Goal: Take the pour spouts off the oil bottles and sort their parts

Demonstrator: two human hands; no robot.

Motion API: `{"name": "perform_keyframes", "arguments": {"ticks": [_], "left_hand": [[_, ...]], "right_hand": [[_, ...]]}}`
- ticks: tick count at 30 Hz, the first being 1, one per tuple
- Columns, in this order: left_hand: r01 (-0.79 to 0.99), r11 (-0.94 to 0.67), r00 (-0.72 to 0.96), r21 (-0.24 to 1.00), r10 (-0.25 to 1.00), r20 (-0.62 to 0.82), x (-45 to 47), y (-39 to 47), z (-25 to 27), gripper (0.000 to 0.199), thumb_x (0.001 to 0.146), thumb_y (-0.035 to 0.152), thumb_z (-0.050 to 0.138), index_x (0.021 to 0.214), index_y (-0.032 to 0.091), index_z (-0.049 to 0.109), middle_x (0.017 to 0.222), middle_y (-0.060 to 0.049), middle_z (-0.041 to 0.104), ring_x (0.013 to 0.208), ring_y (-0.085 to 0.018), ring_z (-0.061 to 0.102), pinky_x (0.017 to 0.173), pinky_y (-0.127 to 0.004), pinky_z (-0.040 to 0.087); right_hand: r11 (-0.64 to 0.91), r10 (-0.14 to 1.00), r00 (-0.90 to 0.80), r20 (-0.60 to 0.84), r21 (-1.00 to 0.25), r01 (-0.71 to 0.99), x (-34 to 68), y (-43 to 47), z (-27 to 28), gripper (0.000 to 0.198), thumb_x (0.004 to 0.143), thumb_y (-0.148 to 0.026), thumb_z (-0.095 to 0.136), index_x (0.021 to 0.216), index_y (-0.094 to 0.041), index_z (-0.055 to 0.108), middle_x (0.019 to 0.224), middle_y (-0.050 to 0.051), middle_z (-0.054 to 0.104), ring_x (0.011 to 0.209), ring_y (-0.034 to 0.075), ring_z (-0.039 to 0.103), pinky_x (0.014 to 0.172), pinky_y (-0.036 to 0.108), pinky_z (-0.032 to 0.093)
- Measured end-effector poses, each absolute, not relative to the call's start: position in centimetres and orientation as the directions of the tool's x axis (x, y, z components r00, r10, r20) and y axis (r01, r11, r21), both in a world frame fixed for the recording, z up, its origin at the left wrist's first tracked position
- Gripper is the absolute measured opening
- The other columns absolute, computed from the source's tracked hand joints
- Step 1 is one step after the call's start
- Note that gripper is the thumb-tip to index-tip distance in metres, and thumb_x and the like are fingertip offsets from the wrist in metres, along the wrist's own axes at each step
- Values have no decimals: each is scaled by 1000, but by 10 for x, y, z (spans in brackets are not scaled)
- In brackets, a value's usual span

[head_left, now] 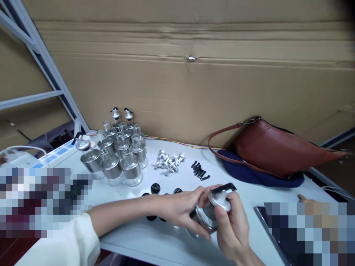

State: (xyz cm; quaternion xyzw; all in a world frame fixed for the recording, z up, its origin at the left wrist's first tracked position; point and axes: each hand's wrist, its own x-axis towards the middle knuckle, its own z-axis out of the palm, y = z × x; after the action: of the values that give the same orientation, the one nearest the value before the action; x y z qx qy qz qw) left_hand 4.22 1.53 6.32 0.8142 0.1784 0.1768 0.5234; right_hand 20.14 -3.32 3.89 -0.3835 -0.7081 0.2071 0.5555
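Near the table's front edge I hold a glass oil bottle (206, 218), tilted. My left hand (181, 210) is wrapped around its body. My right hand (234, 225) grips the silver pour spout (218, 200) at the bottle's top, thumb and fingers on either side of it. A black lever (224, 187) sits on that spout. Several black round caps (155, 188) lie beside and partly behind my left forearm. Beyond my hands are a pile of silver spout parts (169, 162) and a small group of black levers (199, 170).
Several glass bottles with metal bands (111, 169) stand at the left, a few with spouts fitted. A brown leather bag (274, 147) rests on a dark blue cloth item (249, 175) at the right. A power strip (59, 152) lies far left. Cardboard (177, 88) walls the back.
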Motion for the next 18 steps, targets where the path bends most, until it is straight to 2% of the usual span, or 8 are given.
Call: {"name": "perform_keyframes", "arguments": {"ticks": [3,6,9,12,14,18], "left_hand": [[126,-405,869,906,486,97,44,15,60,78,62,42,80,122,14,38,96,-6,51,91,-24,55,76,-33,48],[146,-396,869,906,489,73,46,14,59,68,59,44,81,107,15,42,86,-2,45,86,-23,55,70,-30,47],[141,-362,876,922,480,54,47,14,59,71,54,45,84,104,17,42,87,-1,46,88,-24,57,72,-31,48],[115,-348,880,930,470,67,49,16,57,68,50,47,85,95,20,40,86,0,45,85,-23,57,70,-30,47],[81,-354,886,932,454,95,50,17,55,67,49,48,85,85,22,34,83,1,42,80,-20,56,66,-29,45],[-3,-365,879,931,444,177,53,17,52,73,48,50,83,76,25,21,78,4,38,71,-15,52,61,-27,43]], "right_hand": [[552,821,-20,571,-785,281,201,-36,38,17,94,-36,41,96,-22,51,61,-2,52,46,12,48,43,22,39],[540,824,24,566,-797,269,201,-38,37,18,93,-36,43,95,-21,53,68,1,57,55,15,55,50,24,45],[597,782,12,623,-755,271,201,-38,38,23,92,-41,46,97,-21,53,82,6,62,72,20,62,62,31,51],[673,712,-9,702,-678,295,201,-37,40,27,90,-47,48,96,-21,51,81,6,61,77,23,63,69,36,52],[658,714,-4,700,-670,343,204,-38,40,28,91,-49,45,95,-21,50,77,5,61,72,21,62,64,33,51],[523,807,19,590,-729,442,213,-41,37,32,92,-51,42,92,-21,52,73,4,63,57,17,60,51,25,47]]}}
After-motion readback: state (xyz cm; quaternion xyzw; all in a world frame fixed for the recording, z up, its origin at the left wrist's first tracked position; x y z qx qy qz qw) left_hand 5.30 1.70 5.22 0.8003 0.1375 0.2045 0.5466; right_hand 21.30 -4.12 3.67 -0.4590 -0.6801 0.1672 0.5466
